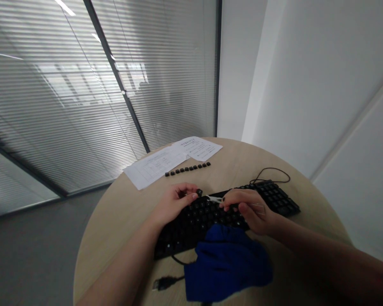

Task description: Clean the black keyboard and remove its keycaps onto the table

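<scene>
Blue cloth (226, 263) is lying nearest, keyboard (274, 197) behind it on desk (115, 212). Left hand (174, 204) is pinching a keycap (199, 192) just above the keys; right hand (249, 210) is clamping a white tool (214, 198). Cap's prob light, stiff, slippery: best gripping by its sides.

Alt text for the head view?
Over a black keyboard on a round table, the left hand pinches a black keycap and the right hand holds a pale tool. A blue cloth lies nearer; loose keycaps line up by papers.

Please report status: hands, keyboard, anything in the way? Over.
Left hand pinches black keycap. Right hand grips white tool over keyboard. Blue cloth overlaps near edge.
</scene>
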{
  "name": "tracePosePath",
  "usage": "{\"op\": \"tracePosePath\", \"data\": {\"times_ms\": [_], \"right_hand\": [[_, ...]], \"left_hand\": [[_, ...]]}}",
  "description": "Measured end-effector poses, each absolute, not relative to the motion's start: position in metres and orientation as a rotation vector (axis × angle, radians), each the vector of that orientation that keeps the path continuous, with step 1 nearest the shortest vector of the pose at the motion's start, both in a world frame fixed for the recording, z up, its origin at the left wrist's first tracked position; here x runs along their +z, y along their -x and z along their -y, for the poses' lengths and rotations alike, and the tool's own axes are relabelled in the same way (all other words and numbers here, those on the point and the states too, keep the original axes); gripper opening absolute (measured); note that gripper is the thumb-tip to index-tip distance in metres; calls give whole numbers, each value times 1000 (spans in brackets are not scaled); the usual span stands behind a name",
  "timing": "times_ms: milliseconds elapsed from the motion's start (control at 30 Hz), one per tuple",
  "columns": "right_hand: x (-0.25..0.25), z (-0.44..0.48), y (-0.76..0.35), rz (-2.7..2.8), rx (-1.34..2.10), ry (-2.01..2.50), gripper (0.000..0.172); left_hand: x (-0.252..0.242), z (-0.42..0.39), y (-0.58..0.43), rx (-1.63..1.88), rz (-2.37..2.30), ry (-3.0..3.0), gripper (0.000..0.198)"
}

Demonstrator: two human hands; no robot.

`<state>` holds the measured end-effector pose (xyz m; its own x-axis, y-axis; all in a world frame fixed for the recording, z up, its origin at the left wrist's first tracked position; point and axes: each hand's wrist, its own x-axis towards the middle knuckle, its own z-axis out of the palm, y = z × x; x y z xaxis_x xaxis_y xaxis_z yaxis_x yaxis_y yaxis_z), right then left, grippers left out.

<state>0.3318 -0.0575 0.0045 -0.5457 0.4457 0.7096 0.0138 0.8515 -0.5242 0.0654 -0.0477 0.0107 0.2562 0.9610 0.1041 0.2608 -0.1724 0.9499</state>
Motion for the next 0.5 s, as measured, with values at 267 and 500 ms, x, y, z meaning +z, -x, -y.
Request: {"op": "tracePosePath", "data": {"times_ms": [267,500], "right_hand": [[1,46,-331,2132,39,666,27],[-10,45,-316,2348,-80,748,26]], "left_hand": [[6,46,-64,901,-1178,-1666,36],[7,49,-70,810,-1111,-1683,31]]}}
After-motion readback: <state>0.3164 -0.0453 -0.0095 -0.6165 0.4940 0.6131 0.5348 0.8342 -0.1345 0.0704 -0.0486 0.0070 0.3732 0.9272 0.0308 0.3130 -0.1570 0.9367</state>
